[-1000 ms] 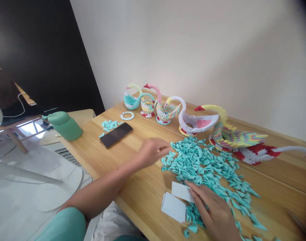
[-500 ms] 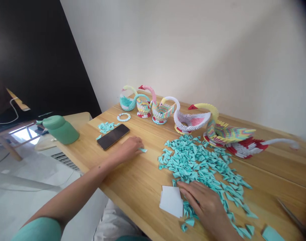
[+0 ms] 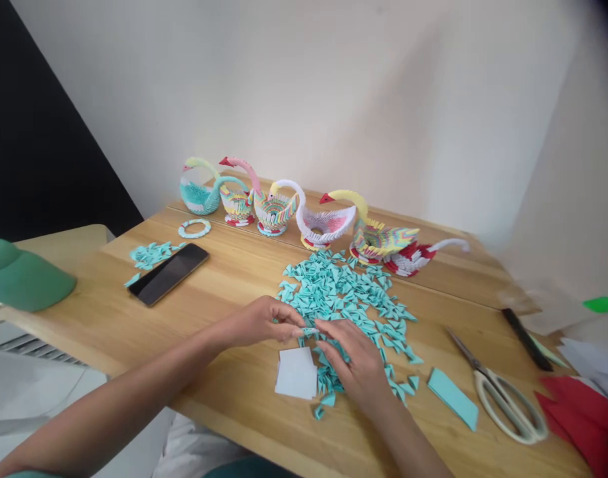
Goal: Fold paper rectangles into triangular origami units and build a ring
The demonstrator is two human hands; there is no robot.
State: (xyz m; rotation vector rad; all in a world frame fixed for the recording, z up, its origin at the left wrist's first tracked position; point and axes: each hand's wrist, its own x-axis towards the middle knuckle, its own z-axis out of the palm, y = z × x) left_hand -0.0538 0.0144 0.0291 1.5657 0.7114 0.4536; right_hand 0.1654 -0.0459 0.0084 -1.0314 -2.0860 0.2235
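My left hand and my right hand meet over the near-left side of a heap of folded teal paper triangles. Both have thumb and fingers pinched on a small paper piece, pale and teal; its exact shape is mostly hidden by the fingertips. Just below my hands lies a small stack of white paper rectangles. A few loose teal triangles sit to the right of that stack, beneath my right wrist.
Folded-paper swans line the table's back. To the left are a paper ring, a smaller triangle pile, a phone and a green bottle. Teal paper, scissors and red paper lie right.
My left hand moved from the heap's edge toward the phone, where a teal piece showed by its fingers, then back to my right hand. The view has turned right, bringing the scissors fully into sight.
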